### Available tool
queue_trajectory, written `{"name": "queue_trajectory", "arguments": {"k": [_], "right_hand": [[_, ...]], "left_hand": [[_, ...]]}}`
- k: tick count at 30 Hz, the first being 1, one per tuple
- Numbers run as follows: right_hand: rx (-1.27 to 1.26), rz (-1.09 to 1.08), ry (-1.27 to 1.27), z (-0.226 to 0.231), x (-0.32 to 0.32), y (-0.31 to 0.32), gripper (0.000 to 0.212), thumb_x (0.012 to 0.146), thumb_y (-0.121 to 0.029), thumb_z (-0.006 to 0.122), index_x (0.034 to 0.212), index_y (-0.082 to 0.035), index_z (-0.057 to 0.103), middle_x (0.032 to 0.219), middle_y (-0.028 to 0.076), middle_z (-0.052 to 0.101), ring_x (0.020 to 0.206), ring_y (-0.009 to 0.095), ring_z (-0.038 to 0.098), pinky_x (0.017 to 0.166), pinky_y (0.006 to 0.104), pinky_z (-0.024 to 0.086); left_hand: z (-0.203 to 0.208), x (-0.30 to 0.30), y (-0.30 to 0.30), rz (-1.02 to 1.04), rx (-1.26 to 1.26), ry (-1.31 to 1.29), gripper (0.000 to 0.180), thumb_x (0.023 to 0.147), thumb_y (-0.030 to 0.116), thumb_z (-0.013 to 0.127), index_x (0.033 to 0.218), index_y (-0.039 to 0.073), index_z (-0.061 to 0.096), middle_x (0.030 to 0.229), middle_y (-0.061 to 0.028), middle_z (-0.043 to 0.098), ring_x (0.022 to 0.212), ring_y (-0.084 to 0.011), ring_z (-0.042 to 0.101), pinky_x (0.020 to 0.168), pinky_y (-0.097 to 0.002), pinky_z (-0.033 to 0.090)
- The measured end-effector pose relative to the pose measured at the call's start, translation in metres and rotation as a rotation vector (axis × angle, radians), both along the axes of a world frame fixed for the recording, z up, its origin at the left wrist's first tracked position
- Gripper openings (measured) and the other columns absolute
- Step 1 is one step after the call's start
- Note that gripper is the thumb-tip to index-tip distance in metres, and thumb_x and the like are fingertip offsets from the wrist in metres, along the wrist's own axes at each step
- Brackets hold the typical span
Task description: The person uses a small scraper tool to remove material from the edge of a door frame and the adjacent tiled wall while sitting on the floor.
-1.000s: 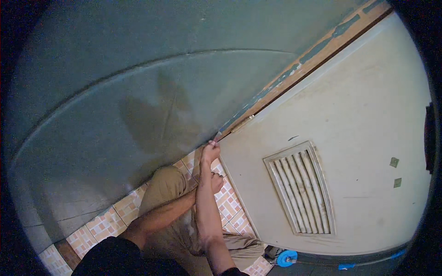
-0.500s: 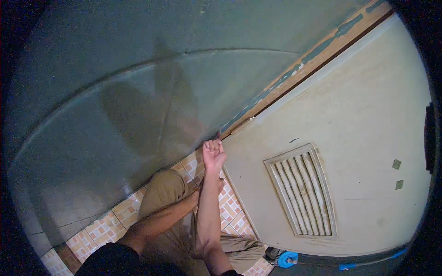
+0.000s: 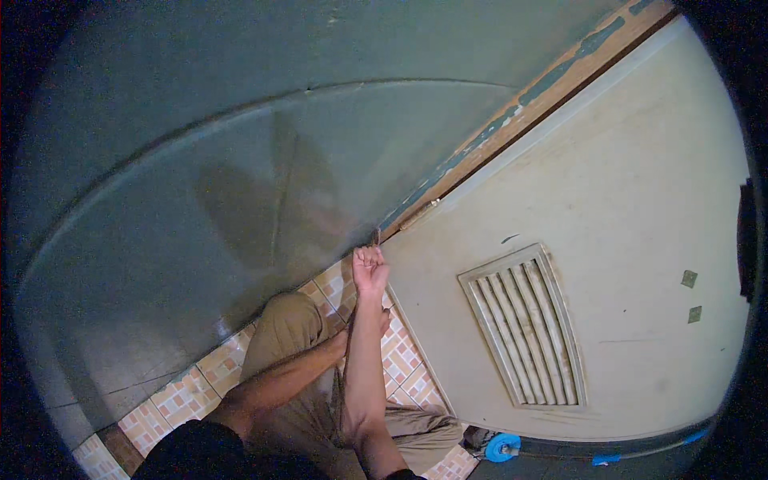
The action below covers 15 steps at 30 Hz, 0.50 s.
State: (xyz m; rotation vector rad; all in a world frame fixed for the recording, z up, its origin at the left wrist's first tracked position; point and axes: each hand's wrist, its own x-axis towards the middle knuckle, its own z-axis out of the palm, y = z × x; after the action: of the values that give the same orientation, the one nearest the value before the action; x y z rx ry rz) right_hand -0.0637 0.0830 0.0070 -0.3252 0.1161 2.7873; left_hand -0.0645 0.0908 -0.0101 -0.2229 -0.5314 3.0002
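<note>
My right hand (image 3: 370, 270) reaches to the foot of the worn wooden door frame (image 3: 416, 214), palm side up, its fingers curled closed. A thin pinkish sliver (image 3: 379, 237) stands just above the fingertips; I cannot make out what it is or whether the fingers hold it. My left hand (image 3: 342, 342) passes behind the right forearm, which hides most of it. Only a few fingertips show on the far side, against the tiles. To the right of my hands stands a cream door (image 3: 448, 320) with a slatted vent (image 3: 524, 332).
A grey-green wall (image 3: 200, 136) with a curved ridge rises on the left. Patterned orange and white floor tiles (image 3: 400, 352) run below. My bent knee (image 3: 284, 324) is close to the wall. A round blue thing (image 3: 502, 448) lies by the door's lower edge.
Above my right hand's fingers the thin sliver shows more plainly now, and the fingers have shifted slightly. My left hand stays behind the right forearm.
</note>
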Motion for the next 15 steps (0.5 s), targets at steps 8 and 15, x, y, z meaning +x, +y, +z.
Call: {"name": "queue_trajectory", "arguments": {"k": [8,15], "right_hand": [[0.047,-0.034,0.006,0.005,-0.008,0.001,0.009,0.088,-0.005,0.052,0.084,-0.004,0.045,0.058,-0.001,0.022,0.054,0.013,0.025,0.06,0.0313,0.028],[0.063,-0.014,-0.112,0.017,-0.019,-0.03,0.025,0.092,-0.024,0.041,0.102,-0.002,0.044,0.094,0.006,0.027,0.087,0.022,0.028,0.08,0.0397,0.028]], "left_hand": [[0.016,-0.01,-0.004,-0.064,0.477,0.082,0.01,0.089,0.007,0.043,0.081,0.011,0.04,0.063,0.0031,0.021,0.058,-0.0099,0.023,0.066,-0.0262,0.03],[-0.066,-0.043,-0.013,-0.088,0.107,0.098,0.004,0.088,0.006,0.044,0.089,0.008,0.041,0.063,0.0037,0.022,0.057,-0.0111,0.023,0.061,-0.0255,0.027]]}}
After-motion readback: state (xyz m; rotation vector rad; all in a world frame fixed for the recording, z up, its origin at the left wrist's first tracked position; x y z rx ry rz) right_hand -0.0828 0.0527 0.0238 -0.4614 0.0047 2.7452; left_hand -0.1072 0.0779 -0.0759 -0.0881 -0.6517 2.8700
